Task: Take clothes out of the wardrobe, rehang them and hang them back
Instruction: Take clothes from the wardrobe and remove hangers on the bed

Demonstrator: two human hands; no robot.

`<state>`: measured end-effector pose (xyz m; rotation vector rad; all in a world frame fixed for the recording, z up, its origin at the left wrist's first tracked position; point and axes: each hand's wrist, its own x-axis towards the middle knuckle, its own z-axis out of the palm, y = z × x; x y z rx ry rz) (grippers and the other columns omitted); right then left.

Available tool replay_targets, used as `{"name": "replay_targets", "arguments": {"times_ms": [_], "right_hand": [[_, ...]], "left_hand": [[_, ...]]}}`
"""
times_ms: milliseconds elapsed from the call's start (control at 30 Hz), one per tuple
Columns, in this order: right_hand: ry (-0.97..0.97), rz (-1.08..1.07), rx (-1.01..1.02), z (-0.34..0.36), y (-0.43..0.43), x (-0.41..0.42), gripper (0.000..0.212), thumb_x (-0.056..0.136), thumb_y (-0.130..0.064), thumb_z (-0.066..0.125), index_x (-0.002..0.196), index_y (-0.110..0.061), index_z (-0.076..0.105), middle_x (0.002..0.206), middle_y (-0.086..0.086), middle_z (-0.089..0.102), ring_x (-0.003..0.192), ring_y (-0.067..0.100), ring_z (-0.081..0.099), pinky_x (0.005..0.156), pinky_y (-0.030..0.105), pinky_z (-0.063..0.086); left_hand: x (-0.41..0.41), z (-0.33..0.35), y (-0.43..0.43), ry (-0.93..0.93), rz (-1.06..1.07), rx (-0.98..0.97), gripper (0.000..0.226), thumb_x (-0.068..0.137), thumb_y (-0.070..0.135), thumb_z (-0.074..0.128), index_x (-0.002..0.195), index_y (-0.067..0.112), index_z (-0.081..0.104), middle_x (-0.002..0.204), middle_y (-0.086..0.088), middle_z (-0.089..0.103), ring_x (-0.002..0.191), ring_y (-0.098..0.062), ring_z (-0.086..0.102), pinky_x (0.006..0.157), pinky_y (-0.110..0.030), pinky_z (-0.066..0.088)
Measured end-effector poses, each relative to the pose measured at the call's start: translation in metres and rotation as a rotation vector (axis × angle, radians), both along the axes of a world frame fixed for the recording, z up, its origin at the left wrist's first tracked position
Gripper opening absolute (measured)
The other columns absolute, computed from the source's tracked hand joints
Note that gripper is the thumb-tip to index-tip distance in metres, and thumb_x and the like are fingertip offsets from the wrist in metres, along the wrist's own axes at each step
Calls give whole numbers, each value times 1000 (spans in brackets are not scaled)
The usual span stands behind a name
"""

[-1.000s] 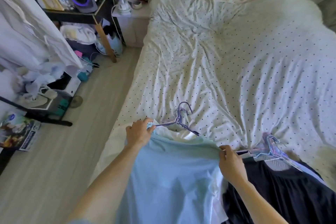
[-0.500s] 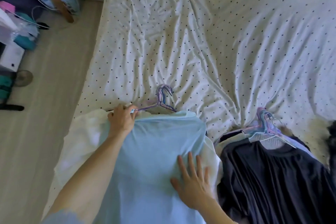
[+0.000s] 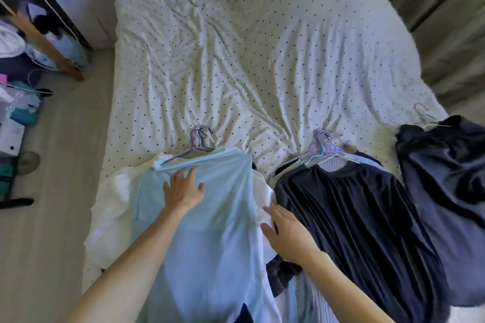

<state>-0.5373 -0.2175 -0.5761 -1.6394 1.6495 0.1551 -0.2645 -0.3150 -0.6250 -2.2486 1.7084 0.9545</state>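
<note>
The blue shirt (image 3: pixel 204 231) runs off the bottom edge, hem out of sight. Its hangers (image 3: pixel 200 139) show little more than hooks, the rest buried under cloth. The white garment (image 3: pixel 112 204) is mostly covered. On the far right, the dark pile (image 3: pixel 446 191) is cut by the frame. At left, the clutter (image 3: pixel 18 86) is a blur, unreadable.

L hand (image 3: pixel 183 189) flat on blue shirt (image 3: pixel 199 231); R hand (image 3: pixel 286 233) at edge.

Three heaps of clothes lie side by side on the bed (image 3: pixel 262 60), low in the frame: left heap (image 3: pixel 210 244), middle heap (image 3: pixel 354 217), right heap (image 3: pixel 446 191). Their hangers (image 3: pixel 200 139) point up-frame. The left hand (image 3: pixel 183 191) rests on the left heap; the right hand (image 3: pixel 286 233) lies where the left and middle heaps meet. The floor (image 3: pixel 52 217) runs down the left.
</note>
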Motion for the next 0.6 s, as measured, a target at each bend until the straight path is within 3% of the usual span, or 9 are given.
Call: {"name": "replay_targets", "arguments": {"times_ms": [267, 400, 600], "right_hand": [[93, -225, -387, 143, 105, -170, 42, 104, -41, 47, 145, -32, 52, 157, -10, 41, 151, 6, 20, 118, 20, 15], [167, -484, -596, 201, 199, -265, 37, 102, -41, 51, 138, -37, 59, 151, -16, 47, 149, 5, 24, 117, 25, 24], [358, -893, -782, 257, 380, -388, 34, 99, -33, 60, 133, -32, 64, 143, -11, 57, 145, 12, 36, 115, 23, 23]], "left_hand": [[-200, 146, 85, 131, -600, -146, 53, 97, 46, 45, 149, 35, 38, 153, 5, 38, 140, -20, 36, 114, -45, 30], [-323, 213, 125, 198, -832, -248, 55, 98, 51, 42, 151, 37, 33, 157, 5, 33, 143, -21, 31, 115, -41, 27], [-533, 290, 218, 323, -1199, -431, 53, 97, 48, 47, 148, 37, 39, 154, 9, 37, 141, -16, 34, 115, -41, 28]]}}
